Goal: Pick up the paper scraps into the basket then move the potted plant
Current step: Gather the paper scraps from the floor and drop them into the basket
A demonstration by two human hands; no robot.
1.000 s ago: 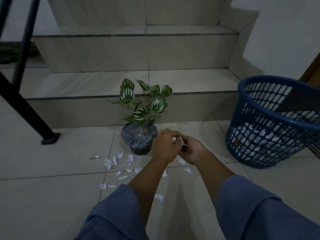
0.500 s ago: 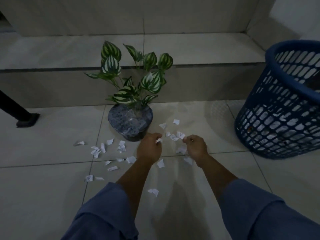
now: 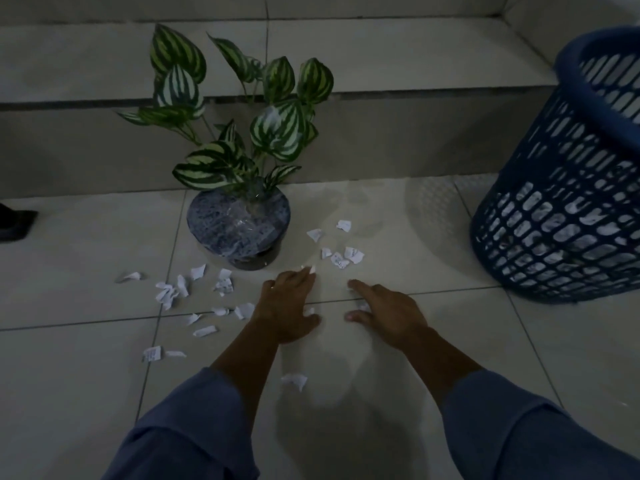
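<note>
Both my hands are down flat near the floor (image 3: 433, 393) in front of the potted plant (image 3: 239, 223). My left hand (image 3: 287, 306) lies palm down with its fingers stretched forward, and white scrap edges show at its fingertips (image 3: 310, 270) and under its thumb side; I cannot tell whether it grips any of them. My right hand (image 3: 388, 311) is spread open, first finger pointing forward, holding nothing that I can see, with a bit of paper peeking from under it. Paper scraps (image 3: 341, 252) lie loose just to the right of the pot, and a wider scatter (image 3: 194, 292) lies to the pot's left and front. One scrap (image 3: 294, 381) sits nearer me, between my forearms. The blue basket (image 3: 568, 209) stands well to the right of the plant, white paper showing through its mesh. The plant stands upright against the step (image 3: 415, 143).
</note>
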